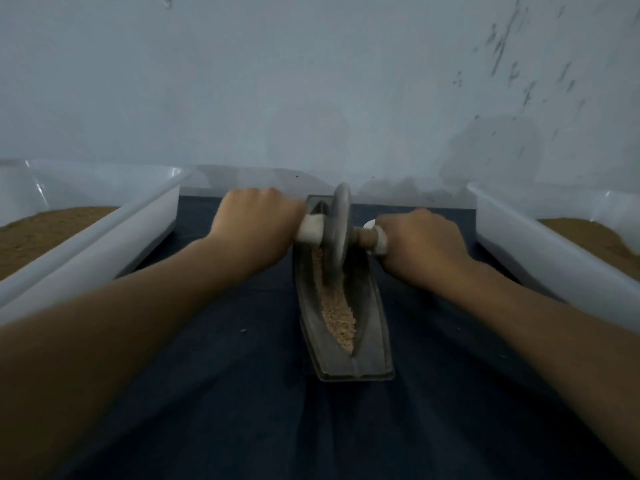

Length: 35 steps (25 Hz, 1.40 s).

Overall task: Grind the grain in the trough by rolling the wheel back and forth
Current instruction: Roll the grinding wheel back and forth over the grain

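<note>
Far left, a white plastic tub [104, 216] sits on the dark blue cloth [225, 393], with brown powder [41, 233] heaped inside it. Next over, the left hand [256, 220] is stretched out, knuckles up. Its grip is clamped on the left end of the axle [309, 231], and a white cap shows just past the fingers.

Dead centre is the wheel [341, 223], a grey disc on edge with its rim down in the groove. It stands at the far end of the trough [346, 365]. The trough is a long grey boat-shaped piece lying flat on the cloth, running straight away from the person. Pale grain [337, 317] fills the groove, from under the wheel right down to the near tip.

On the other side, the right hand [422, 244] has its grip wrapped tight round the right end of the axle, with bare wood and a white cap showing between hand and wheel.

Far right is a second white tub [540, 258], also with brown powder in it. Behind everything is a pale wall [311, 81], speckled at upper right.
</note>
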### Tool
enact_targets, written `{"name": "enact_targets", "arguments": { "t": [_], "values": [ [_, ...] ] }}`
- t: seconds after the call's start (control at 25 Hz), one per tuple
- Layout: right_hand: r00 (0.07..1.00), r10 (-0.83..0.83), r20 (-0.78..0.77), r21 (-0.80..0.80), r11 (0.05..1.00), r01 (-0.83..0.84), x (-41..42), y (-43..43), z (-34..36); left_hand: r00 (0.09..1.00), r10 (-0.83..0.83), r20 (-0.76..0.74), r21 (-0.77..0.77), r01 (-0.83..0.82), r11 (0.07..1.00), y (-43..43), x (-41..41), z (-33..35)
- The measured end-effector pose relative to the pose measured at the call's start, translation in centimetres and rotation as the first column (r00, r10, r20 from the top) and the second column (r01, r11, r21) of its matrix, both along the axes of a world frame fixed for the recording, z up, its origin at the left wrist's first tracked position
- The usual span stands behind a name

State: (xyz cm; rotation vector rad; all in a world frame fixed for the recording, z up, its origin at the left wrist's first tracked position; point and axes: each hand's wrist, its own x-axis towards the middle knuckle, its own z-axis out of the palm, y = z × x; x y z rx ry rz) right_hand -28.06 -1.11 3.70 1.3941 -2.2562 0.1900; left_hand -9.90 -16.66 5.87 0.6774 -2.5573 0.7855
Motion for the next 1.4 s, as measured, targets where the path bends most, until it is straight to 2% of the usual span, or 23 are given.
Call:
{"name": "enact_targets", "arguments": {
  "t": [0.08,0.12,0.16,0.24,0.36,0.44,0.48,0.52,0.56,0.64,0.68,0.76,0.88,0.96,1.04,1.12,1.2,1.32,1.4],
  "values": [
    [0.959,0.062,-0.278,-0.127,0.987,-0.101,1.0,3.0,-1.0,0.994,-0.107,-0.03,-0.085,0.104,0.991,-0.1,3.9,-1.6],
    [0.943,0.093,-0.321,-0.189,0.969,-0.16,1.3,4.0,-1.1,0.989,-0.136,-0.054,-0.111,0.129,0.985,-0.1,5.4,-1.9],
    [0.948,0.113,-0.296,-0.19,0.966,-0.174,1.0,4.4,-1.0,0.985,-0.15,-0.087,-0.122,0.139,0.983,-0.5,5.9,-1.9],
    [0.967,0.072,-0.245,-0.106,0.989,-0.101,0.9,3.0,-1.0,0.995,-0.045,-0.087,-0.044,0.041,0.998,-0.6,5.1,-2.4],
    [0.987,-0.059,-0.149,0.033,0.997,0.064,1.1,-2.1,2.1,0.977,0.166,-0.134,0.23,-0.132,0.964,-1.1,0.9,-2.1],
    [0.99,-0.091,-0.106,0.097,0.99,0.101,1.0,-3.7,3.6,0.968,0.218,-0.128,0.355,-0.16,0.921,-1.7,-0.2,-1.8],
    [0.992,-0.059,-0.108,0.104,0.992,0.07,1.0,-3.1,3.6,0.971,0.205,-0.126,0.337,-0.152,0.929,-1.5,0.5,-1.8],
    [0.993,-0.009,-0.121,0.091,0.996,0.02,1.3,-1.5,2.9,0.978,0.144,-0.149,0.25,-0.103,0.963,-0.9,1.7,-2.2],
    [0.984,0.054,-0.17,0.04,0.998,-0.047,1.6,0.5,1.7,0.982,0.04,-0.182,0.099,-0.022,0.995,-0.3,3.1,-2.7],
    [0.963,0.055,-0.264,-0.135,0.986,-0.093,2.7,3.8,-0.4,0.966,-0.135,-0.222,-0.125,0.109,0.986,0.7,5.3,-3.0],
    [0.959,0.043,-0.281,-0.151,0.985,-0.088,2.4,3.8,-0.4,0.964,-0.16,-0.214,-0.127,0.134,0.983,0.4,5.4,-2.6],
    [0.965,-0.002,-0.262,-0.092,0.995,-0.023,2.1,1.8,-0.7,0.983,-0.049,-0.179,-0.047,0.041,0.998,0.2,4.1,-2.9],
    [0.996,-0.065,-0.066,0.03,0.997,0.067,1.3,-3.2,1.5,0.973,0.172,-0.152,0.153,-0.149,0.977,-0.4,0.2,-1.8],
    [0.998,-0.063,-0.021,0.093,0.994,0.065,1.2,-3.9,2.6,0.974,0.19,-0.124,0.238,-0.157,0.959,-0.6,-0.5,-1.1],
    [0.994,0.019,-0.106,0.076,0.997,-0.011,1.7,-1.4,2.1,0.983,0.107,-0.146,0.167,-0.082,0.982,-0.1,1.4,-1.7],
    [0.951,0.114,-0.286,-0.005,0.993,-0.121,2.5,2.3,0.5,0.979,-0.065,-0.191,0.022,0.071,0.997,0.8,4.6,-3.0],
    [0.937,0.113,-0.331,-0.125,0.979,-0.162,2.9,4.7,0.0,0.97,-0.155,-0.188,-0.058,0.147,0.988,1.3,6.4,-2.8],
    [0.964,-0.015,-0.265,-0.077,0.997,-0.006,2.5,2.2,-0.4,0.992,0.006,-0.126,-0.019,-0.008,1.0,1.0,4.0,-2.4],
    [0.991,-0.089,-0.1,-0.012,0.996,0.088,2.1,-1.1,0.5,0.986,0.116,-0.119,0.122,-0.101,0.987,0.2,1.0,-1.5]
  ]
}}
